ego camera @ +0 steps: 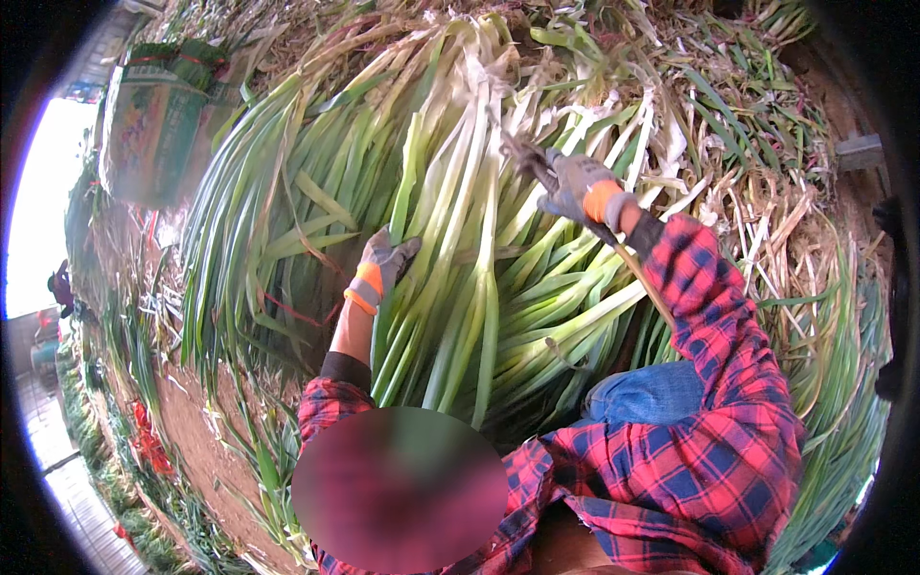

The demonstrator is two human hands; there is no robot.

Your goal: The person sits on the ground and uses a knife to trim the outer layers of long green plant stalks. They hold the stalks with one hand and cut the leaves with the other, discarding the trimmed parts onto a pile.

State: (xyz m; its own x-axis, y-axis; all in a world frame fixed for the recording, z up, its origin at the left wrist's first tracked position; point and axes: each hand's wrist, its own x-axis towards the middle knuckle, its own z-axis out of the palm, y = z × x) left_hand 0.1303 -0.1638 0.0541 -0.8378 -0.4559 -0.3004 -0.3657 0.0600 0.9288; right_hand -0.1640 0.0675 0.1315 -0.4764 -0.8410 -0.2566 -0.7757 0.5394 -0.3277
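Long green stalks with white stems, which look like leeks or large scallions (460,215), lie in a thick heap before me. My left hand (382,260), in a grey glove with an orange cuff band, rests against the left side of the stalks, thumb spread; whether it grips any is unclear. My right hand (578,188), gloved alike, is closed around a thin dark tool whose pale wooden handle (643,280) runs back under the forearm. The tool's far end is blurred near the white stems, so its kind cannot be told.
Dry husks and leaf trimmings (762,122) cover the ground beyond and to the right. A green printed sack (151,136) with tied bundles of greens stands at the upper left. Red ties (149,438) lie on bare soil at the lower left. More green stalks (841,402) lie at the right.
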